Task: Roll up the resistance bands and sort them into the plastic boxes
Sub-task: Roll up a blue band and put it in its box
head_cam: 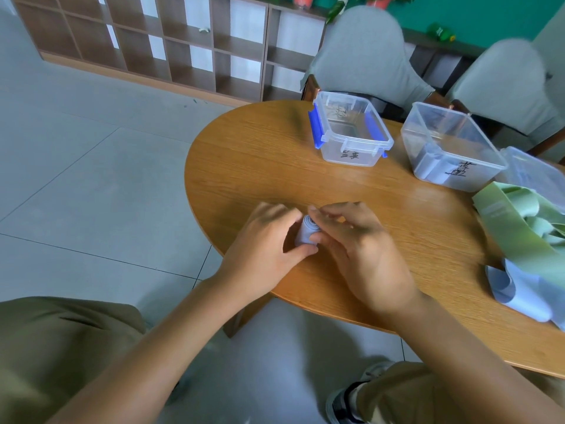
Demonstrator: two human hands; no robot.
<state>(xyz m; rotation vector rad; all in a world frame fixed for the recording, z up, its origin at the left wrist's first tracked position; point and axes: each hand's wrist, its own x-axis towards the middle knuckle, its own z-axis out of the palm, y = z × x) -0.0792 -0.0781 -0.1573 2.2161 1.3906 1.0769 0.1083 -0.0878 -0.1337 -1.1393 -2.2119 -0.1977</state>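
Note:
A pale blue resistance band (pixel 306 231), wound into a tight roll, sits between both hands above the wooden table (pixel 260 166). My left hand (pixel 263 249) grips it from the left with thumb underneath. My right hand (pixel 357 243) pinches its right end. Two clear plastic boxes stand at the back: one with blue clips (pixel 351 133), holding nothing I can see, and a labelled one (pixel 449 148) with a pale blue roll inside. Loose green bands (pixel 526 221) and a loose pale blue band (pixel 513 292) lie in a heap at the right.
A third clear box (pixel 532 175) is partly visible behind the heap at the right edge. Two grey chairs (pixel 363 56) stand behind the table. A wooden shelf unit (pixel 153 41) lines the back wall. My knees show below the table's near edge.

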